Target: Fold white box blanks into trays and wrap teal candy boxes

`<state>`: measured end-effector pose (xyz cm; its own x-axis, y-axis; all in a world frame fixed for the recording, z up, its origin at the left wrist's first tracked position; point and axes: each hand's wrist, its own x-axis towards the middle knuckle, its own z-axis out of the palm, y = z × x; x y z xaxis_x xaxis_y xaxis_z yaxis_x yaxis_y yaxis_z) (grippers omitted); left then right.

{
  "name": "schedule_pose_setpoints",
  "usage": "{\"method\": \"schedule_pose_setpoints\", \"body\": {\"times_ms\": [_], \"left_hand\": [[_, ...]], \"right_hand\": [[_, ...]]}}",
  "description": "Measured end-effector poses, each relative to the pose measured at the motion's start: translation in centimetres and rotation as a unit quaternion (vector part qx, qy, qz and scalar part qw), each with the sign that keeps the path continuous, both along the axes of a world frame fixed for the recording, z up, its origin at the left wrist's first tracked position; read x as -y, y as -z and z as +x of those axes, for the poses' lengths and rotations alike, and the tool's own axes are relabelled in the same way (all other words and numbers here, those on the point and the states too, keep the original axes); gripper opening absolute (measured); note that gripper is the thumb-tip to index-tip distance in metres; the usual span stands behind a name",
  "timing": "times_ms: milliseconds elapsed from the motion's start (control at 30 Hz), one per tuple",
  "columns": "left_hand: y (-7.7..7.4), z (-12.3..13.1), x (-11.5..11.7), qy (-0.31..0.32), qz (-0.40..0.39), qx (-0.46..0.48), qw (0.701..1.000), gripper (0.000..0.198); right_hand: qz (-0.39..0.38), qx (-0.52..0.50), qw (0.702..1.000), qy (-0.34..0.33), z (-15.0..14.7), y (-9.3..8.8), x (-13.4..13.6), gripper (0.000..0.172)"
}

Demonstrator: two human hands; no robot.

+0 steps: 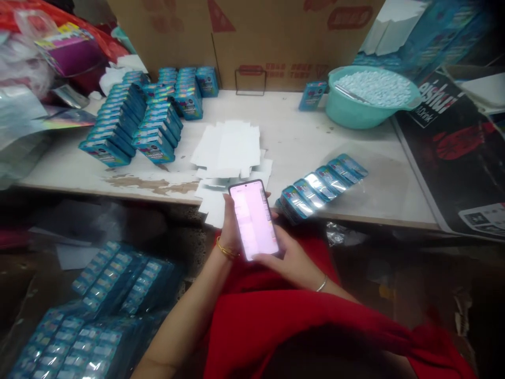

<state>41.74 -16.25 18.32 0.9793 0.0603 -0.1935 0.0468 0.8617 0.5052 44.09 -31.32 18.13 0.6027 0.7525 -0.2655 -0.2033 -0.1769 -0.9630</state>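
Observation:
A smartphone (254, 218) with a lit pinkish screen is held over my lap, just in front of the table edge. My left hand (229, 229) grips its left side from behind, a gold bangle on the wrist. My right hand (290, 258) supports the lower right corner, thumb resting on the bottom of the screen. Right behind the phone lies a pile of flat white card blanks (229, 150). A wrapped row of small blue boxes (321, 185) lies on the table just right of the phone.
Rows of small blue boxes (134, 123) stand at the table's left. A teal basin (369, 110) of small white pieces sits back right, one blue box (312, 95) beside it. Large cardboard cartons (244, 37) stand behind. Wrapped packs of blue boxes (90, 310) lie below left.

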Motion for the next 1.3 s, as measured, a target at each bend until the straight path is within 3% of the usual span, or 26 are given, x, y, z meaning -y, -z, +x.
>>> {"method": "schedule_pose_setpoints", "body": {"times_ms": [167,300,367,467,533,633,900,1167,1300], "left_hand": [[0.0,-0.2,0.0,-0.017,0.010,0.002,1.000,0.094],[-0.2,-0.1,-0.1,-0.023,0.004,0.001,1.000,0.095],[-0.4,-0.1,-0.2,-0.027,0.005,0.007,1.000,0.095],[-0.7,0.0,-0.1,-0.024,0.006,0.016,1.000,0.096],[-0.9,-0.1,0.1,-0.020,0.004,0.014,1.000,0.097],[-0.9,-0.2,0.3,-0.015,0.001,0.016,1.000,0.097],[-0.9,-0.4,0.6,-0.023,-0.068,-0.002,0.997,0.095],[-1.0,-0.3,0.8,-0.031,-0.073,-0.010,0.997,0.096],[-0.8,-0.4,0.8,-0.037,-0.081,-0.035,0.995,0.093]], "right_hand": [[0.046,-0.051,0.998,-0.010,1.0,-0.3,0.3,0.040],[-0.018,0.093,0.994,0.047,1.5,-0.3,0.9,0.033],[-0.032,0.241,0.966,0.091,1.8,-0.4,1.3,0.024],[0.020,0.457,0.880,0.129,2.1,-0.8,1.7,0.009],[0.058,0.538,0.832,0.120,2.2,-1.1,1.7,0.004],[0.089,0.584,0.802,0.089,2.1,-1.5,1.4,0.010],[0.080,0.609,0.788,0.045,2.2,-1.5,0.6,0.007],[0.072,0.601,0.795,-0.020,2.5,-1.7,1.2,0.011],[0.048,0.601,0.798,0.002,3.0,-1.6,1.1,0.013]]}}
